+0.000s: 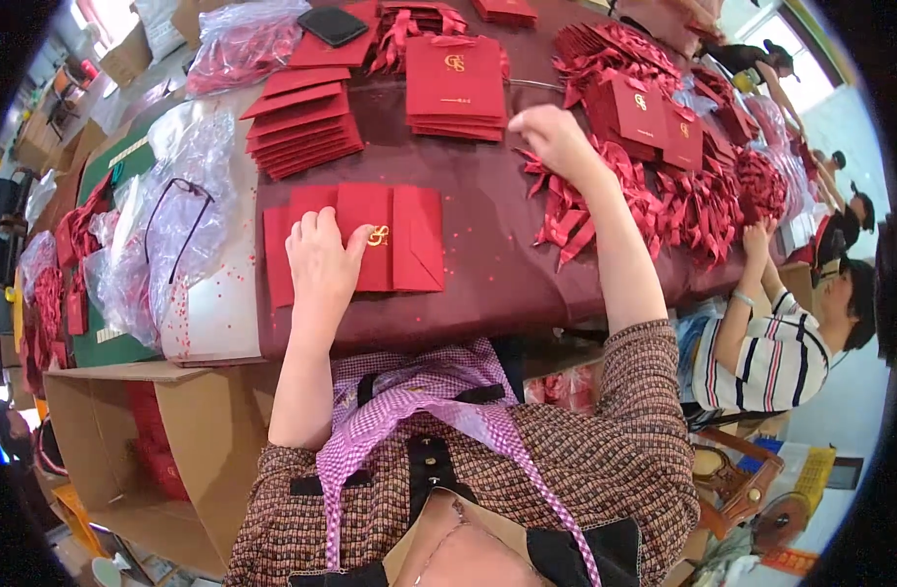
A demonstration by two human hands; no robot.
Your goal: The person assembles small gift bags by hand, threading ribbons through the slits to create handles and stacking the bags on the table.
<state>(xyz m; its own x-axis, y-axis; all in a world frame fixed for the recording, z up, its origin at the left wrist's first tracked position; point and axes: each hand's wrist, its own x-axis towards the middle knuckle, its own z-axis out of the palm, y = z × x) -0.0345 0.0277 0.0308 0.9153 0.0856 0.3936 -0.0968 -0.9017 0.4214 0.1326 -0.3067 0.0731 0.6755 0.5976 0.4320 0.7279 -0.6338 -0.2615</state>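
My left hand (321, 256) lies flat on a flattened red paper bag (416, 235) with a gold emblem, its thumb spread toward the emblem. More red paper shows under and left of that hand. My right hand (556, 145) is raised over the table, fingers curled together; whether anything small is in them is hidden. It is near a neat stack of red gift bags (455, 83) with ribbon handles. Below and right of that hand lies a heap of red ribbons (605, 210).
A fanned stack of red folded bags (306, 127) sits far left, beside a dark phone-like slab (333, 26). Eyeglasses (177, 220) rest on clear plastic wrap (189, 147). An open cardboard box (145, 450) stands lower left. A co-worker in a striped shirt (766, 367) sits at right.
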